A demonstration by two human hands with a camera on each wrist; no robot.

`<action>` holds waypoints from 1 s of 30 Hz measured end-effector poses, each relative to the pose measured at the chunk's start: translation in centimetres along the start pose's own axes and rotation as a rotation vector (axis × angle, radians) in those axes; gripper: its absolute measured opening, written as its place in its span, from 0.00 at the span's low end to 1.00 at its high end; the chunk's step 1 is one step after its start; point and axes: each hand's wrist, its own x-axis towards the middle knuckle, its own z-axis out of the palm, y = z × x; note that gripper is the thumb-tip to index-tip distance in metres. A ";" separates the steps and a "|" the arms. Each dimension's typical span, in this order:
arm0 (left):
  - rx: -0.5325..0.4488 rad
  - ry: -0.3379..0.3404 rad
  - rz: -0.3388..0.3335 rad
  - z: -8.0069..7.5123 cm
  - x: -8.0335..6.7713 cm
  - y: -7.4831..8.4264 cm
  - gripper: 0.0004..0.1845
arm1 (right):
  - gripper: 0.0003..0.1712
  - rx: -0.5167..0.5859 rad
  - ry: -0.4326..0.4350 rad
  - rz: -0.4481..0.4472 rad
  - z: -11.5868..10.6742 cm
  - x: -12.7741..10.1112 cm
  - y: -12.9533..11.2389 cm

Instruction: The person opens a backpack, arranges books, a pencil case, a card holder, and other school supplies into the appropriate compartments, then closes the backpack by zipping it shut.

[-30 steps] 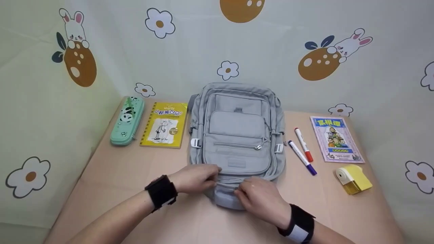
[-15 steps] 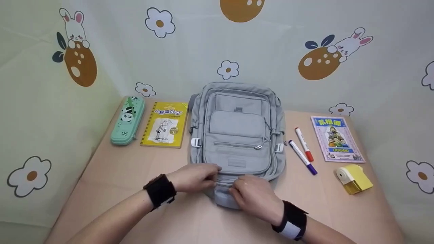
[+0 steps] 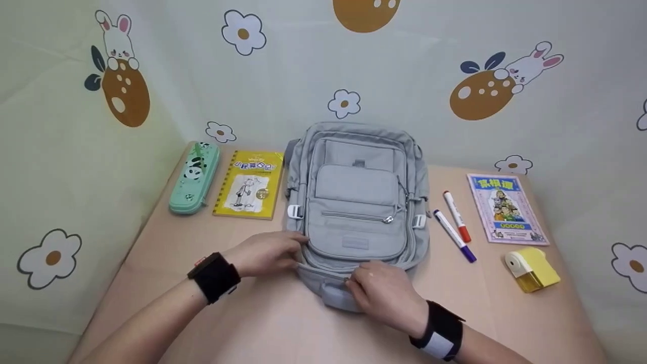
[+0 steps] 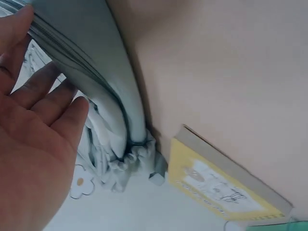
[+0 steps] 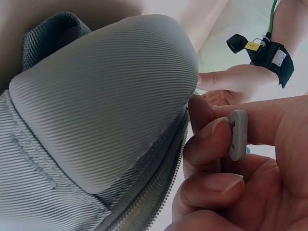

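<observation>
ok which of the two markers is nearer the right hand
The purple-and-white marker: it lies closer to the right hand and backpack, while the red-and-white marker lies farther off.

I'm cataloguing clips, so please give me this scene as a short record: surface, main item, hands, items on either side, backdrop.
Surface: tabletop
Main item: grey backpack, lying front side up
Left hand: grips the backpack's near left edge
Right hand: holds a grey pull tab beside the zip
Left side: yellow book, green pencil case
Right side: red-and-white marker, purple-and-white marker, pink-bordered book, yellow sharpener
Backdrop: printed cloth
</observation>
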 end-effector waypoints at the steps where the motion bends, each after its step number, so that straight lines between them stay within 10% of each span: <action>1: -0.006 0.000 -0.002 0.0 0.0 -0.1 0.05 | 0.11 0.006 -0.005 0.003 0.0 0.0 0.0; 23: -0.084 -0.022 -0.063 -0.2 0.4 0.3 0.01 | 0.12 -0.056 0.021 -0.046 0.6 2.4 -2.2; 30: -0.090 -0.017 -0.059 0.1 0.4 0.2 0.24 | 0.16 -0.127 -0.004 -0.068 1.0 3.6 -3.2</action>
